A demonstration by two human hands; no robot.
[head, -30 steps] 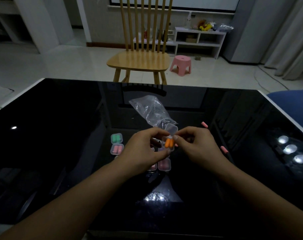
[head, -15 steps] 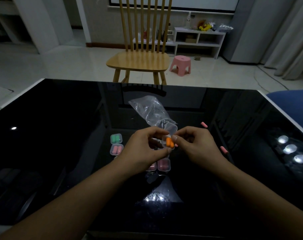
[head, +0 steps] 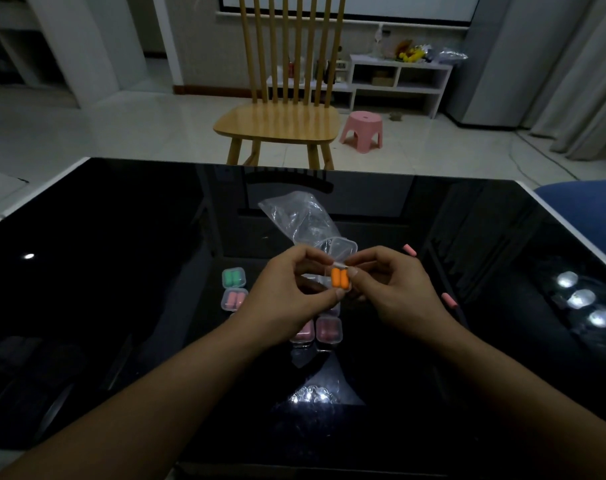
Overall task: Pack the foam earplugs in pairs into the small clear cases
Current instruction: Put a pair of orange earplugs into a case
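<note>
Hands meet above the glossy black table [head: 121, 306]: left hand [head: 287, 292] and right hand [head: 395, 289] both pinch a small clear hinged case [head: 339, 268], lid up, holding two orange foam earplugs [head: 340, 278]. No writing is legible.

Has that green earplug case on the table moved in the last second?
No. The green case sits directly behind the pink case, left of the hands, as before.
</note>
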